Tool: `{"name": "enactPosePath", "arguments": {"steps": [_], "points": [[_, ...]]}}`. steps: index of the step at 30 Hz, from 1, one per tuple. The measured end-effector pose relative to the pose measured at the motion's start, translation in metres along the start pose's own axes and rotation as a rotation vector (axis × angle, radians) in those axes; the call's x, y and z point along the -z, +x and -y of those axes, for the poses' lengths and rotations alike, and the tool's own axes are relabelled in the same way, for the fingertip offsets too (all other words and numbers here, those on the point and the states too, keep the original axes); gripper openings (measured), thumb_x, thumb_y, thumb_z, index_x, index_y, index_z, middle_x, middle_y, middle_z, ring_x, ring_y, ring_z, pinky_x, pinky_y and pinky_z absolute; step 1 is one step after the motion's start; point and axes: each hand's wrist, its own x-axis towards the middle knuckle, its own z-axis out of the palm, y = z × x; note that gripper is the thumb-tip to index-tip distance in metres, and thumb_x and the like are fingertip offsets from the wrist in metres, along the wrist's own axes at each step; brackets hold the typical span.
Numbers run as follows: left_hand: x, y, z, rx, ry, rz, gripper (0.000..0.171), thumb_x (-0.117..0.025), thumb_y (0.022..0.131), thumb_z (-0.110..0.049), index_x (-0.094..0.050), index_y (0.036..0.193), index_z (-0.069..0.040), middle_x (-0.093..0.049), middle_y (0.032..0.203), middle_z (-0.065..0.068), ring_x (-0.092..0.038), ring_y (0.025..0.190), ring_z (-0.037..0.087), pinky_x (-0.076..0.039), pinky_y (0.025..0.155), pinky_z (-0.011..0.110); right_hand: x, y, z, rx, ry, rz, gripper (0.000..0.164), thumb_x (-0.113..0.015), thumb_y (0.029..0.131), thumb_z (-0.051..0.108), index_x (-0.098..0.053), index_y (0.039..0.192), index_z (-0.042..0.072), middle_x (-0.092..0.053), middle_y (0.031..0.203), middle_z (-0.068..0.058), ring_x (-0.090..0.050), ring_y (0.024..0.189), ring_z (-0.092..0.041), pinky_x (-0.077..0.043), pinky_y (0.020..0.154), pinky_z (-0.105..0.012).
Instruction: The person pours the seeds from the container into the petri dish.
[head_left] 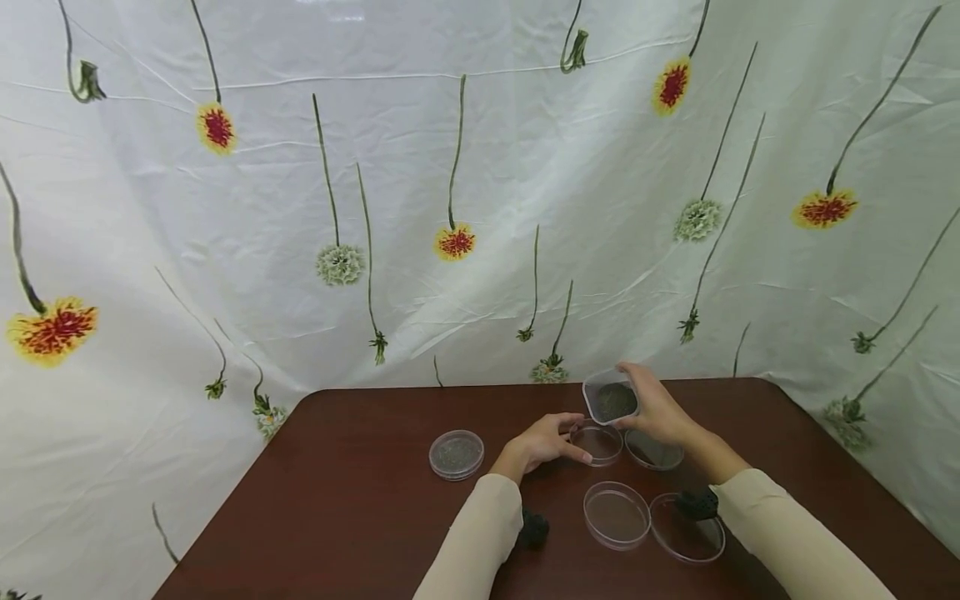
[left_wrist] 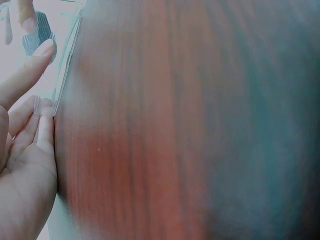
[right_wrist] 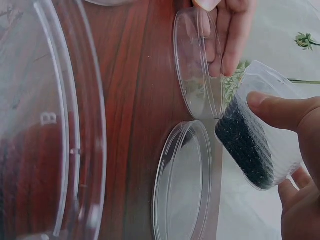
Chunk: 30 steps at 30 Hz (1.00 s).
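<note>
My left hand (head_left: 542,446) grips a clear petri dish (head_left: 600,446) by its left side, thumb at the near edge and fingers at the far one. In my right hand (head_left: 654,410) is a clear plastic tub (head_left: 592,390), tilted above that dish. Dark fine grains (right_wrist: 245,145) lie banked against the tub's lower side, and the right thumb (right_wrist: 272,107) presses on its wall. The tub's lower corner is close to the dish rim in the right wrist view. Another clear petri dish (right_wrist: 182,185) stands right beside the gripped one.
Nearer on the brown table (head_left: 360,500) are two more clear petri dishes (head_left: 617,517), the right one (head_left: 687,533) partly under my right wrist's dark camera. A dish with a greyish layer (head_left: 456,454) sits to the left. A flowered white cloth (head_left: 405,317) hangs behind.
</note>
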Motion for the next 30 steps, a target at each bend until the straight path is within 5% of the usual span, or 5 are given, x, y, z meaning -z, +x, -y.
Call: {"name": "enactPosePath", "arguments": {"steps": [30], "points": [[0.002, 0.001, 0.001, -0.015, 0.010, 0.009, 0.074, -0.083, 0.088, -0.001, -0.049, 0.153, -0.004, -0.052, 0.152, 0.011, -0.042, 0.145, 0.030, -0.040, 0.114, 0.040, -0.014, -0.002, -0.001, 0.273, -0.232, -0.046, 0.099, -0.099, 0.062, -0.002, -0.047, 0.146, 0.000, -0.047, 0.146, -0.026, -0.043, 0.134, -0.048, -0.040, 0.105, -0.066]]}}
